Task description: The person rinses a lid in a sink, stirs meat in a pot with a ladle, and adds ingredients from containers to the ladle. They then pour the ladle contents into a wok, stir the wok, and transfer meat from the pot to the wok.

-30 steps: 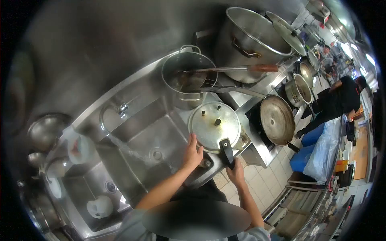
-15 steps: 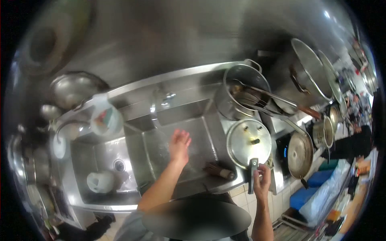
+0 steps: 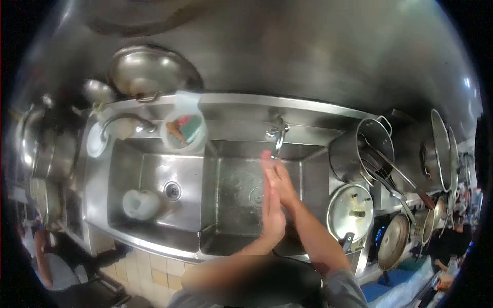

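Note:
Over the right basin of the steel sink point(image 3: 233, 179), my left hand point(image 3: 273, 220) and my right hand point(image 3: 282, 185) lie against each other. Both have their fingers stretched out toward the chrome faucet point(image 3: 279, 136). The fingertips are just in front of the spout, and no object shows between the palms. Whether water is running cannot be made out. To the right of my hands, on the counter, is a pressure cooker lid point(image 3: 349, 218) with a black handle.
A white tub point(image 3: 185, 141) with sponges stands behind the divider. A white jug-like container point(image 3: 141, 204) lies in the left basin. Tall pots point(image 3: 362, 149) holding long-handled utensils crowd the right side, near a frying pan point(image 3: 394, 241). Another person point(image 3: 49, 267) is at far left.
My right hand has left the lid's black handle and come over the basin against my left hand. The view has swung, shifting the sink rightward in the picture.

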Motion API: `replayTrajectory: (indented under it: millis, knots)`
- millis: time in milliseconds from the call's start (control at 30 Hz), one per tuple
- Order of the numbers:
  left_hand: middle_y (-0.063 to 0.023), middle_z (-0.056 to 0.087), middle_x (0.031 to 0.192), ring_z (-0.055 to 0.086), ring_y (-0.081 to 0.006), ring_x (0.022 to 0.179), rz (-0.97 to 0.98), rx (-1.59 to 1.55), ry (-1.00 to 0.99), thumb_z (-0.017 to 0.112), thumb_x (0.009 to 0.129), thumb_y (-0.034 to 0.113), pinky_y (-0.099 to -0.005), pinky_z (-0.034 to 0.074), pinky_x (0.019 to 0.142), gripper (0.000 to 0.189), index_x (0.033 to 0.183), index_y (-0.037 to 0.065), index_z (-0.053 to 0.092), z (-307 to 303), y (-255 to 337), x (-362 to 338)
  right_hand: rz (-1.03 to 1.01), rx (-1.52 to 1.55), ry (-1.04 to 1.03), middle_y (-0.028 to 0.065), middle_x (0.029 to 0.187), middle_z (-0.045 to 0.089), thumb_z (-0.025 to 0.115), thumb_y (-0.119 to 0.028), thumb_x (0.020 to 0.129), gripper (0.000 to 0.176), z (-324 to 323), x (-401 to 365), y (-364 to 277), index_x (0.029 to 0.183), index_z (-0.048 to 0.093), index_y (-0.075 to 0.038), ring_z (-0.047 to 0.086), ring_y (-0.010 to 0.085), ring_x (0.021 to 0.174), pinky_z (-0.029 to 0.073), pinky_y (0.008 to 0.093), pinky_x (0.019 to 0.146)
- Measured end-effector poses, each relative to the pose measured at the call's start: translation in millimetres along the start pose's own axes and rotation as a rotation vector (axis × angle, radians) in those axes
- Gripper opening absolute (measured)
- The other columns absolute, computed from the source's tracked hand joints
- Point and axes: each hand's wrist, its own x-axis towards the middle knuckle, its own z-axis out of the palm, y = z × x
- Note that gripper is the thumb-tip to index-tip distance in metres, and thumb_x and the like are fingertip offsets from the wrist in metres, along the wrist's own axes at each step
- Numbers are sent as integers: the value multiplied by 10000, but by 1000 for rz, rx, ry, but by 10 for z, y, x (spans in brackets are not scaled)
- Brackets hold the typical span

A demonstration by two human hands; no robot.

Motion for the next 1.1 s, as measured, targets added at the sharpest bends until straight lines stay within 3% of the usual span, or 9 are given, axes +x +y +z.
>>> replayTrajectory:
  millis: [133, 233, 267, 300, 333, 367, 467, 800, 1100]
  knots:
    - [-149, 148, 1694, 186, -274, 1545, 131, 309, 52, 305, 1102, 481, -410, 168, 1247, 737, 1630, 28, 62, 114, 115, 334, -22, 462, -68, 140, 1461, 512, 567, -525, 1015, 685, 134, 187, -3, 1478, 449, -34, 467, 257, 1363, 336, 384, 1159]
    - [-171, 556, 1344, 537, -269, 1236, -296, 10, 181, 478, 1025, 604, -411, 450, 1036, 704, 1381, -2, 515, -152, -263, 914, -112, 144, -273, 217, 1641, 287, 438, -558, 1042, 809, -83, 256, 1024, 1575, 267, 28, 278, 325, 1524, 199, 416, 1253]
    - [-162, 567, 1252, 552, -266, 1174, -305, 795, -181, 547, 987, 620, -400, 471, 989, 657, 1243, 15, 576, -999, -1131, 1547, -231, 274, -236, 231, 1634, 293, 401, -591, 1041, 830, -174, 3, 807, 1569, 272, 36, 278, 337, 1523, 198, 418, 1255]
    - [-197, 314, 1610, 386, -332, 1447, -661, 229, 117, 648, 973, 495, -475, 464, 1061, 877, 1632, 141, 190, -333, -357, 1453, 168, -191, -235, 245, 1624, 306, 444, -548, 1040, 801, -328, -171, 333, 1563, 288, 38, 274, 357, 1522, 205, 420, 1253]
    - [-147, 199, 1668, 358, -337, 1470, -709, 286, 239, 676, 910, 612, -506, 415, 1107, 1025, 1640, 144, 130, 191, 154, 1265, 102, -139, -163, 244, 1540, 439, 542, -474, 1025, 741, -340, -283, 696, 1535, 348, 28, 413, 331, 1448, 340, 414, 1187]
    - [-82, 78, 1702, 327, -337, 1489, -528, 116, -65, 704, 895, 597, -527, 357, 1147, 1094, 1647, 158, 40, -517, -809, 1823, 48, -259, -173, 251, 1516, 460, 565, -424, 1021, 685, -417, -476, 680, 1508, 383, 21, 456, 358, 1407, 381, 425, 1156]
    - [-146, 547, 1423, 518, -305, 1310, -479, 123, 14, 657, 980, 290, -451, 358, 1155, 514, 1420, 71, 505, -427, -969, 2336, -101, -438, -164, 278, 1482, 474, 586, -334, 1011, 591, -763, -850, 581, 1458, 434, 21, 501, 422, 1345, 421, 462, 1121]
    - [-88, 638, 1097, 597, -274, 1144, -489, -363, -123, 649, 1006, 224, -474, 466, 1091, 229, 1173, 78, 591, -140, -1144, 2745, -662, -1135, 147, 148, 1219, 680, 626, -112, 871, 320, -2380, -1459, -1027, 1181, 669, -43, 684, 293, 1088, 600, 391, 893]
    - [-80, 558, 1246, 559, -214, 1073, -540, -130, 260, 789, 846, 562, -366, 463, 960, 728, 1327, 97, 503, 241, -1072, 2698, 1, -1633, 280, 191, 1320, 626, 617, -141, 910, 324, -3589, -1549, -1459, 1201, 641, -1, 581, 356, 1254, 476, 451, 1079]
